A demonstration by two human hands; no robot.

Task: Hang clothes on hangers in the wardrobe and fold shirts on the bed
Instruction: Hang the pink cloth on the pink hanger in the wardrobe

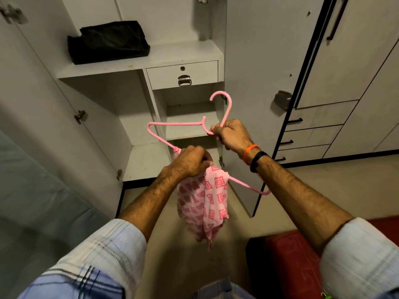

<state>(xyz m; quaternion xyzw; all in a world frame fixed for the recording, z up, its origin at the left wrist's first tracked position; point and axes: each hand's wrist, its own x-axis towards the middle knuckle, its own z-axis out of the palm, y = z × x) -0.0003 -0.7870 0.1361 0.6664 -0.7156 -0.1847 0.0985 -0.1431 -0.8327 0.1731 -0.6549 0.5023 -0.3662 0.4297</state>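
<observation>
Draping stage — right hand (232, 134) clenched the pink hanger (172, 124) at its neck; left hand (191, 159) bunched the patterned cloth (207, 201) over the lower bar before the open wardrobe (138, 65) — spreading it evenly would prevent slipping.

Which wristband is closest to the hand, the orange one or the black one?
The orange wristband on the right hand is closest; the black wristband sits behind it, further up the arm.

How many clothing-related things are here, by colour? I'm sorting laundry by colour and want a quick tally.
Pink: 2, the hanger gripped at its neck by the right hand, and the patterned cloth held on its bar by the left hand
Black: 1, the folded cloth on the wardrobe shelf
Total: 3
</observation>
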